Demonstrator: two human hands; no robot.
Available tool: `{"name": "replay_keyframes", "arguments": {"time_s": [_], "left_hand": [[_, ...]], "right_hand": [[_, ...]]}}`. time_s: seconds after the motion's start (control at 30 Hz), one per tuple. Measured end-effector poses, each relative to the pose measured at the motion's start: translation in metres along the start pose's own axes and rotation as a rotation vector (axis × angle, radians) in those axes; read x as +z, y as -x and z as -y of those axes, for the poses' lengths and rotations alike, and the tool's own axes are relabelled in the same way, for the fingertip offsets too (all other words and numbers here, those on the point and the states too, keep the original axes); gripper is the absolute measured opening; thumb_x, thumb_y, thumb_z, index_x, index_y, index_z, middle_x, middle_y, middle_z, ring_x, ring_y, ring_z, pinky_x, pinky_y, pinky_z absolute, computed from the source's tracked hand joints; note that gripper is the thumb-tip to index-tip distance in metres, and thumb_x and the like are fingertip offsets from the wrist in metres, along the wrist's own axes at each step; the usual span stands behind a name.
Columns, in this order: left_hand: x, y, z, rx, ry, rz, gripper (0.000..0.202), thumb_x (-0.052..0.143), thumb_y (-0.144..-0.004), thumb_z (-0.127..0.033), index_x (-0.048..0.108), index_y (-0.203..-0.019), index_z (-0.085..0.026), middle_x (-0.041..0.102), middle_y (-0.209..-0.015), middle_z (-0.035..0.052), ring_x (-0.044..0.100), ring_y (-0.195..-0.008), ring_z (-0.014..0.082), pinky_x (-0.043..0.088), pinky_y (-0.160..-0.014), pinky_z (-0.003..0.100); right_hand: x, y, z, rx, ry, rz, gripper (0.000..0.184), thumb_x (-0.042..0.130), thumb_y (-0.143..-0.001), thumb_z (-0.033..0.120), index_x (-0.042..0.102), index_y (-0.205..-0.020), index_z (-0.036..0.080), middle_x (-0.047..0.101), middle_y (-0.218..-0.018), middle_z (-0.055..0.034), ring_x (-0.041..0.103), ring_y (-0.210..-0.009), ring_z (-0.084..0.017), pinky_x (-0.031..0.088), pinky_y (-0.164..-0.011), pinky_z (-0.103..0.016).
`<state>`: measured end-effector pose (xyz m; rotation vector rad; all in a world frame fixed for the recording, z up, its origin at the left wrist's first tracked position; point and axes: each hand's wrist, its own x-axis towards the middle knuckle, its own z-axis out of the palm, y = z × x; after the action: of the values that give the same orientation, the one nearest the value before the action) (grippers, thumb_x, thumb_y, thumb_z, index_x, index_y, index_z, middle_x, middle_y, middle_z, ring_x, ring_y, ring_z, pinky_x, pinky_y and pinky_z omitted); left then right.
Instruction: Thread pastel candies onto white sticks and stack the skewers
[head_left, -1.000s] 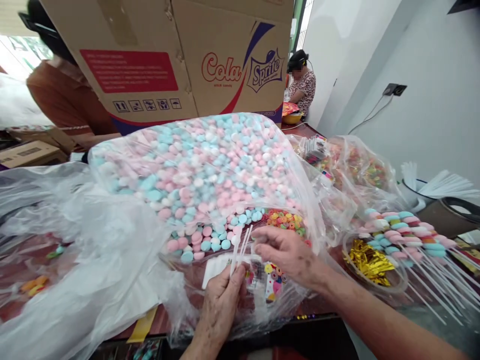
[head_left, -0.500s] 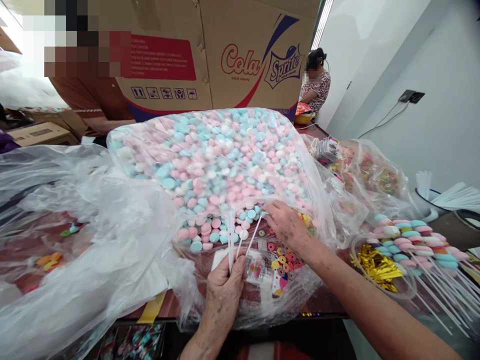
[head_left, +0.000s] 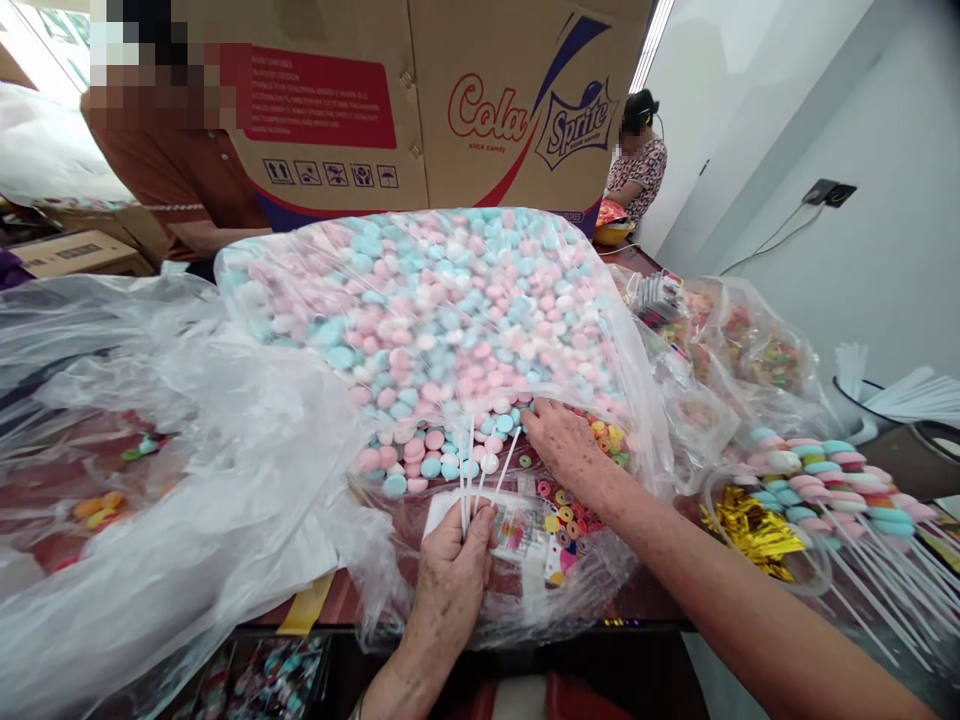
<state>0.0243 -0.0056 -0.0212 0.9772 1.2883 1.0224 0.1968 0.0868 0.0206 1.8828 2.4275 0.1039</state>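
Note:
My left hand (head_left: pixel 455 560) is closed around several thin white sticks (head_left: pixel 466 465), which fan upward from between thumb and fingers. Under it lie a clear packet with small printed pieces (head_left: pixel 517 530) and a white slip. Beyond the stick tips, pink, blue and white marshmallow candies (head_left: pixel 431 455) spill from a big clear plastic bag (head_left: pixel 435 300). My right hand (head_left: pixel 559 440) reaches to the bag's mouth, its fingers bent together at the candies; what they pinch is hidden. Small ring-shaped candies (head_left: pixel 571 520) in yellow and red lie below my right wrist.
To the right are finished marshmallow sticks (head_left: pixel 832 480), gold tinsel (head_left: pixel 757 535) in a clear tub and a container of white sticks (head_left: pixel 915 390). A large carton (head_left: pixel 337 100) stands behind the bag. Crumpled plastic (head_left: pixel 225 470) covers the left. Two people sit farther back.
My right hand has shifted slightly, its fingertips now lower among the candies and apart from the slanted stick. My left hand keeps its hold on the sticks, which spread a little more.

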Motion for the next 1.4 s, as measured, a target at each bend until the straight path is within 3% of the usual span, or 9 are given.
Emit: {"name": "replay_keyframes", "arguments": {"time_s": [0.13,0.3,0.4,0.53,0.8,1.07,1.17,1.27,1.4], "left_hand": [[-0.001,-0.002,0.006,0.005,0.036,-0.002,0.039,0.065,-0.083,-0.054,0.054,-0.069,-0.019,0.042,-0.052,-0.0084,0.028,-0.04,0.0054,0.022,-0.039,0.02],[-0.002,-0.003,0.012,0.031,0.029,-0.029,0.04,0.062,-0.086,-0.053,0.054,-0.068,-0.019,0.04,-0.051,-0.0082,0.03,-0.042,0.0064,0.021,-0.04,0.019],[-0.002,-0.003,0.011,0.045,0.019,-0.024,0.041,0.061,-0.087,-0.054,0.053,-0.068,-0.019,0.04,-0.051,-0.0077,0.03,-0.042,0.0065,0.021,-0.04,0.02],[-0.002,-0.002,0.008,0.04,0.014,-0.03,0.041,0.062,-0.085,-0.055,0.054,-0.066,-0.019,0.04,-0.052,-0.0073,0.028,-0.041,0.0064,0.021,-0.039,0.02],[-0.002,-0.002,0.009,0.026,0.012,-0.046,0.041,0.066,-0.08,-0.056,0.056,-0.064,-0.02,0.039,-0.047,-0.0069,0.031,-0.042,0.0084,0.021,-0.039,0.021],[0.0,-0.001,0.006,0.025,-0.013,-0.059,0.04,0.067,-0.079,-0.056,0.056,-0.063,-0.021,0.038,-0.046,-0.0069,0.032,-0.043,0.0094,0.022,-0.04,0.021],[-0.002,-0.002,0.007,0.056,-0.05,-0.037,0.037,0.064,-0.082,-0.053,0.058,-0.065,-0.02,0.039,-0.046,-0.0067,0.033,-0.044,0.0102,0.023,-0.041,0.022],[-0.003,-0.002,0.006,0.085,-0.129,-0.006,0.032,0.061,-0.087,-0.047,0.061,-0.068,-0.02,0.041,-0.049,-0.0062,0.034,-0.046,0.0112,0.025,-0.044,0.022],[-0.003,-0.001,0.001,0.161,-0.217,-0.005,0.028,0.06,-0.087,-0.038,0.062,-0.067,-0.019,0.049,-0.056,-0.0036,0.041,-0.055,0.0132,0.032,-0.053,0.023]], "right_hand": [[0.008,0.0,-0.005,0.069,-0.232,-0.056,0.03,0.045,-0.09,0.011,0.063,-0.113,0.015,0.068,-0.109,-0.0137,0.063,-0.096,-0.024,0.046,-0.081,-0.031],[0.014,0.01,-0.016,0.017,-0.531,-0.103,0.029,0.047,-0.083,0.013,0.066,-0.104,0.018,0.071,-0.103,-0.008,0.062,-0.095,-0.022,0.044,-0.085,-0.031],[0.01,0.014,-0.025,0.111,-0.643,-0.175,0.029,0.047,-0.085,0.018,0.067,-0.106,0.021,0.072,-0.097,-0.0041,0.063,-0.088,-0.02,0.044,-0.08,-0.03],[0.004,0.012,-0.029,0.214,-0.546,-0.201,0.019,0.052,-0.085,0.024,0.065,-0.099,0.021,0.069,-0.078,-0.0018,0.059,-0.071,-0.019,0.04,-0.066,-0.027],[0.003,0.015,-0.003,0.04,-0.138,0.033,0.02,0.047,-0.092,0.013,0.064,-0.102,0.017,0.071,-0.1,-0.0122,0.062,-0.098,-0.026,0.043,-0.079,-0.031],[0.01,0.016,0.0,-0.101,-0.118,-0.009,0.026,0.043,-0.089,0.003,0.063,-0.1,0.015,0.071,-0.106,-0.0151,0.062,-0.103,-0.028,0.046,-0.087,-0.035],[0.012,0.014,-0.006,0.067,-0.41,-0.103,0.019,0.051,-0.085,0.007,0.063,-0.095,0.017,0.072,-0.093,-0.0105,0.065,-0.09,-0.025,0.048,-0.08,-0.035],[0.012,0.015,-0.017,0.245,-1.064,-0.161,0.012,0.062,-0.081,0.023,0.06,-0.092,0.019,0.069,-0.074,-0.0006,0.063,-0.067,-0.018,0.048,-0.064,-0.029],[0.005,0.019,-0.025,0.378,-1.774,-0.074,0.031,0.079,-0.065,0.034,0.061,-0.084,0.018,0.071,-0.074,-0.0001,0.062,-0.058,-0.013,0.048,-0.056,-0.025]]}}
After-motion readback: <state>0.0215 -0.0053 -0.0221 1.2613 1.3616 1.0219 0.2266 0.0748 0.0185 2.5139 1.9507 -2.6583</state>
